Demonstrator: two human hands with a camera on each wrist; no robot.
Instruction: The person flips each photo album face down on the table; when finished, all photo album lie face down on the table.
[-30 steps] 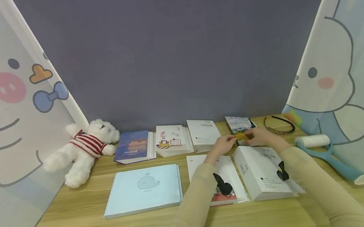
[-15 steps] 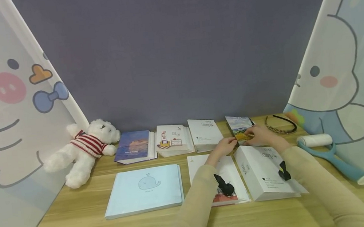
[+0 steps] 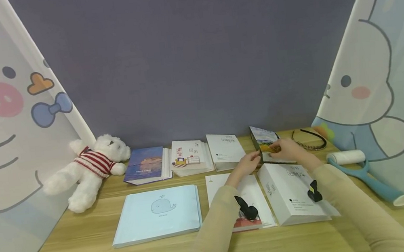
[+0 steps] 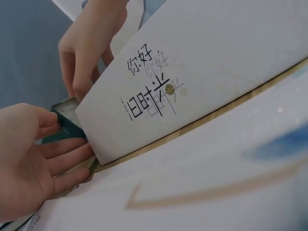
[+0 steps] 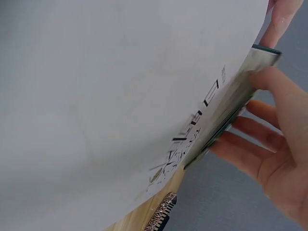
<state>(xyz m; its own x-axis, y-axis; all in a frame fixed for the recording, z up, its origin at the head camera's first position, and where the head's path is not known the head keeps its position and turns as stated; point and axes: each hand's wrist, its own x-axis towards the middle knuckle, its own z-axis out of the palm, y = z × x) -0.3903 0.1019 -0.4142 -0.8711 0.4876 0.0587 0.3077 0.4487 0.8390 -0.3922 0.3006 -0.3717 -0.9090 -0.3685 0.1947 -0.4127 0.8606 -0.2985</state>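
Note:
At the back right of the head view, both hands are on a photo album [image 3: 264,135] with a painted landscape cover and a dark green spine. My left hand [image 3: 245,166] grips its spine corner, with the thumb and index finger on one side and other fingers along the lower edge in the left wrist view. My right hand [image 3: 289,152] lies over the near right part of the cover. The right wrist view shows that thumb on the page edges [image 5: 243,91] and the fingers round the opposite cover. The album's left side tilts up a little.
A thick white album [image 3: 296,194] and another white album [image 3: 217,183] lie under the forearms. Left stands a pale blue whale album [image 3: 156,223]. Behind are a purple album [image 3: 143,164], two white ones, and a teddy bear [image 3: 94,164]. A headband [image 3: 313,145] and lint roller [image 3: 367,175] lie right.
The painted album's left edge has risen slightly, showing more of its dark spine. Both hands keep their places on it. The whole head view has shifted a little.

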